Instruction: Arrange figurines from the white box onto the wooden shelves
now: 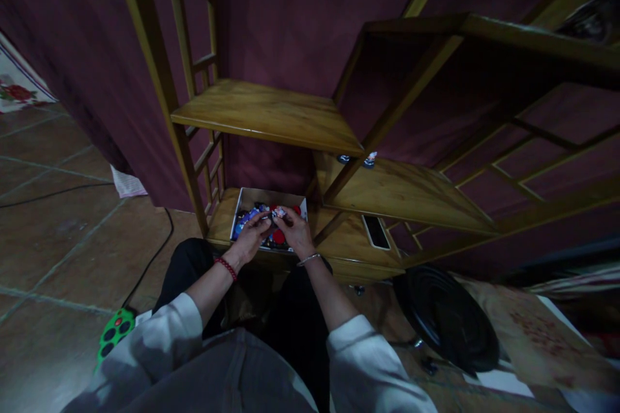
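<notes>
In the head view, my right hand (296, 233) pinches a small figurine (279, 212) with white, red and blue on it. My left hand (250, 236) is closed beside it, its fingertips at what looks like the figurine's dark base; the exact grip is too small to make out. Both hands are over an open white cardboard box (304, 208) on the low shelf. Inside the box lie a blue-purple packet (246, 219), round red pieces (279, 237) and dark items, partly hidden by my hands.
A wooden shelf unit (271, 110) stands in front, one board above the box. Two small figurines (371, 159) stand on the middle right shelf. To the right, a phone (376, 232) lies on the low shelf, near a black round stool (448, 319). A green controller-shaped object (115, 334) is on the left.
</notes>
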The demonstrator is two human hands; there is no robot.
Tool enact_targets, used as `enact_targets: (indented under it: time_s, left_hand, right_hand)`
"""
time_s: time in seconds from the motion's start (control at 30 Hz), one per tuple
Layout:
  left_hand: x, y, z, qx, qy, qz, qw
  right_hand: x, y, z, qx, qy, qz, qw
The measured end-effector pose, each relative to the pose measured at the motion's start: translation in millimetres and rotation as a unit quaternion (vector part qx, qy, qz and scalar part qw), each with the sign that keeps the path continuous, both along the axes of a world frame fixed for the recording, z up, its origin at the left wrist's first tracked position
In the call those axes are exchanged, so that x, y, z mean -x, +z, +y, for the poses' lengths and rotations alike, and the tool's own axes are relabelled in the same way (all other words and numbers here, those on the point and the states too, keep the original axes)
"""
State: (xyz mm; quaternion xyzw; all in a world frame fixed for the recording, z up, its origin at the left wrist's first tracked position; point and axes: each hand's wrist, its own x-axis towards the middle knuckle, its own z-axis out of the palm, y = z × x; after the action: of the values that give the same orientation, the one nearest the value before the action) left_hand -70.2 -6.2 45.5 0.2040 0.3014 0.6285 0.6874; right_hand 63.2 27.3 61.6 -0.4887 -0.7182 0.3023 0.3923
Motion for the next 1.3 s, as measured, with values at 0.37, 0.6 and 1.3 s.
enact_targets:
  time_s: [0.37,0.6,1.3]
  left_hand:
    - [2,8.5,2,0.024,-0.025,-0.011,0.999]
    - [1,10.7,0,0.036,-0.024,-0.006,0.999]
    - [-1,2.1,1,0.042,-0.029,-0.019,0.999]
  right_hand:
    - [-7,1,8,0.050,0.024,0.022,0.998]
    - [-7,2,9,0.046,0.003,0.005,0.999]
    - [-7,9,5,0.059,0.037,-0.002,0.998]
